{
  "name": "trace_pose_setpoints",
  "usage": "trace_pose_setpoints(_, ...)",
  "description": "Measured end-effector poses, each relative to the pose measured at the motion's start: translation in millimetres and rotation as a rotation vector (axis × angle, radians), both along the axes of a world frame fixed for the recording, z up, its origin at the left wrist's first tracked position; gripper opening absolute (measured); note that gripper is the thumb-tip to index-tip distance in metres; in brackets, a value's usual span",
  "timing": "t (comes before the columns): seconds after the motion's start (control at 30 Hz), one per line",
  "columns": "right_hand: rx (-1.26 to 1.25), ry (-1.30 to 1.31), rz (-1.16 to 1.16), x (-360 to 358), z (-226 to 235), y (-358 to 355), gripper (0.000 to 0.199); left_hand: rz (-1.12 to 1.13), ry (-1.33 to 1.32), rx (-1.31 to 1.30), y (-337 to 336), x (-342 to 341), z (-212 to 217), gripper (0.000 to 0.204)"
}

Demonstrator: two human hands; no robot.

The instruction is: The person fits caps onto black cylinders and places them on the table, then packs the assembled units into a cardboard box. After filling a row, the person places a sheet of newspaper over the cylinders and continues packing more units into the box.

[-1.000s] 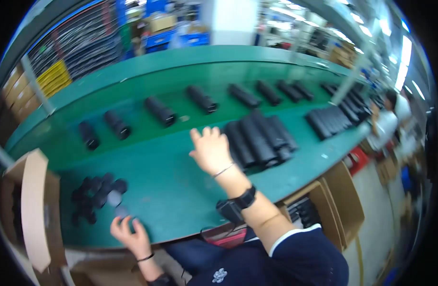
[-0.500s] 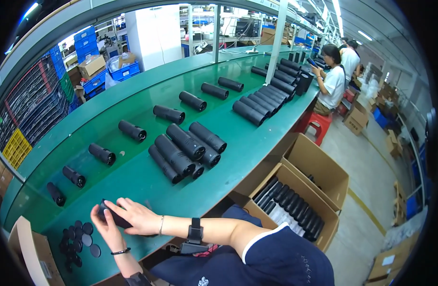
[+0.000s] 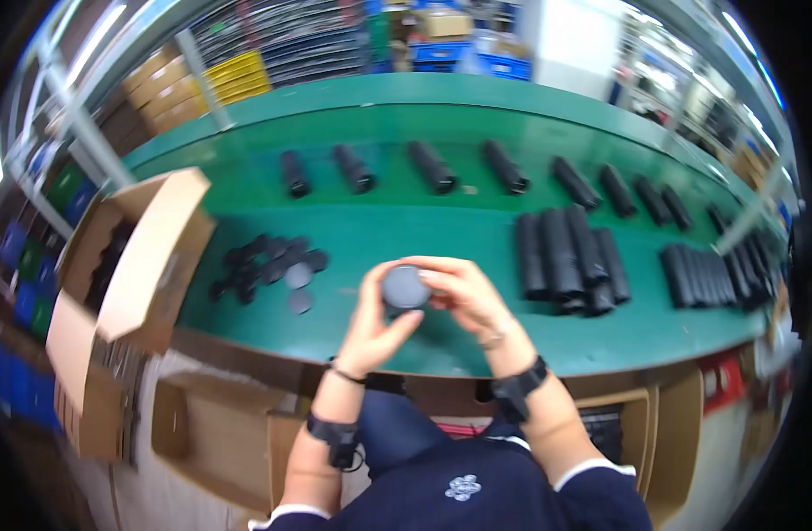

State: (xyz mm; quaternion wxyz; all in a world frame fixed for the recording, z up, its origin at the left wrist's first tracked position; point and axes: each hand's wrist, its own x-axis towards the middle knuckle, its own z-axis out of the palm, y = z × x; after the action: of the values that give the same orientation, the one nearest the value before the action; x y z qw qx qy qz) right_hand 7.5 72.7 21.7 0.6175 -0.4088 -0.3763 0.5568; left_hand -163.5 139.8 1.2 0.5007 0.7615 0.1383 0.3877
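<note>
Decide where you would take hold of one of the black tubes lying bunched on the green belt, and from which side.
Take the nearest black tube around the middle of its round body, coming from above with fingers across its width. It lies flat, its length running away from the person, packed against neighbouring tubes, so only its top and left flank are exposed. This is a judgement; both hands hold a round black cap.

an open brown cardboard box (image 3: pixel 127 265) stands at the left end of the green bench, flaps spread, dark parts inside. below it a second brown carton (image 3: pixel 92 389) sits lower down. along the back wall, left, run stacked tan cartons (image 3: pixel 172 88) and yellow crates (image 3: pixel 238 73); blue bins (image 3: pixel 441 53) stand further right.
</note>
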Motion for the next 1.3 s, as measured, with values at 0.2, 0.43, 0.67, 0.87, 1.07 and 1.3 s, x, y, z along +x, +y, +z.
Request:
trace_pose_setpoints(0.2, 0.004, 0.04, 0.034, -25.3, 5.8, 2.6, 0.029, 0.049, -0.153, -0.305, -14.7, -10.4, -3.6, 0.065)
trace_pose_setpoints(0.43, 0.065, 0.012, 0.044, -26.6, -3.0, 3.1, 0.028, -0.044, -0.229, -0.306, 1.5, -17.4, -1.7, 0.059)
trace_pose_setpoints(0.67, 0.083, 0.0, 0.174, -40.3, -18.8, 10.1, 0.034, -0.09, -0.463, -0.547, 20.4, -42.7, -14.9, 0.046)
trace_pose_setpoints(0.87, 0.13, -0.26, 0.095, -29.2, -36.4, 20.3, 0.037, -0.189, -0.62, -0.685, 33.6, -42.1, -25.6, 0.043)
trace_pose_setpoints(1.07, 0.396, -1.301, -0.16, -30.9, -40.4, 22.2, 0.086, -0.171, -0.632, -0.769, 44.7, -37.3, -31.9, 0.051)
trace_pose_setpoints(1.3, 0.284, -0.98, 0.026, -23.9, -33.9, 40.2, 0.087, 0.277, -0.407, -0.53, 47.6, -60.8, -50.2, 0.055)
